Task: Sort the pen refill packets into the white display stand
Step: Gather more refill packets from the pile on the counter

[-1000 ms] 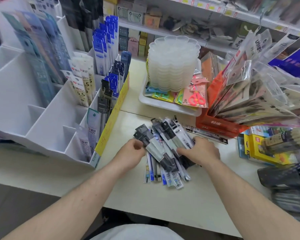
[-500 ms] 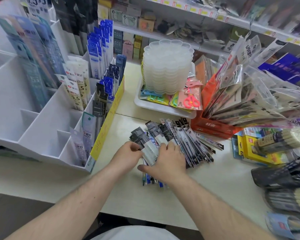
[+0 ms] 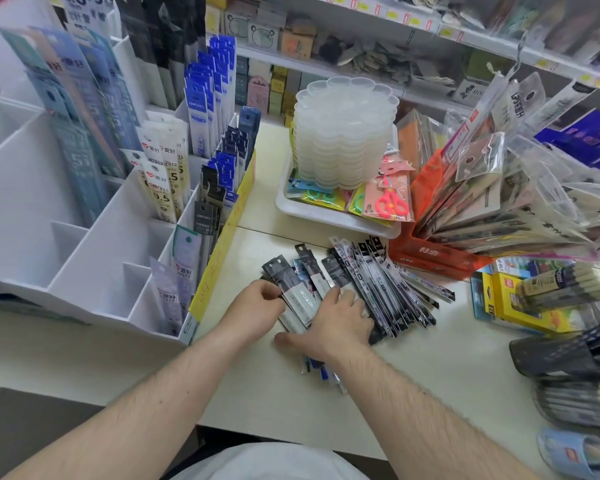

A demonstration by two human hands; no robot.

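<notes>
Plastic-sleeved pen refill packets (image 3: 361, 289) lie fanned mid-table, right of white compartmented display stand (image 3: 84, 244). Your right hand (image 3: 336, 323) has crossed leftward, now flat on them; left hand (image 3: 253, 310) pinches one. Picking begins.

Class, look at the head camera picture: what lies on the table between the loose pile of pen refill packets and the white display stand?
In the head view, only bare table separates the pile of refill packets from the white display stand; the stand's yellow strip faces the gap.
</notes>
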